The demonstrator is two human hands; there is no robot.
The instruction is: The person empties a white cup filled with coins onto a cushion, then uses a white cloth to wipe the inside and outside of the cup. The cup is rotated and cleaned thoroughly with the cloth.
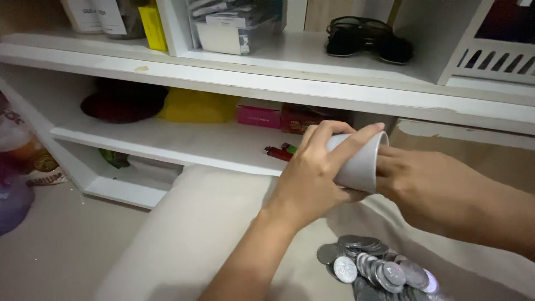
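Observation:
My left hand [312, 173] grips a small grey cup [361, 163], tipped on its side with its mouth facing right. My right hand [415, 181] is at the cup's mouth, its fingers reaching inside, so the fingertips are hidden. Below both hands a pile of several silver coins [374, 268] lies on a beige cushion [189, 234].
A white shelf unit [184, 142] stands behind. On it are lighters [281, 151], a pink box [259, 116], a yellow object [195, 106] and a dark red one [122, 101]. Sunglasses [368, 38] and a clear box [234, 28] sit higher up. Bags [16, 167] lie at the left.

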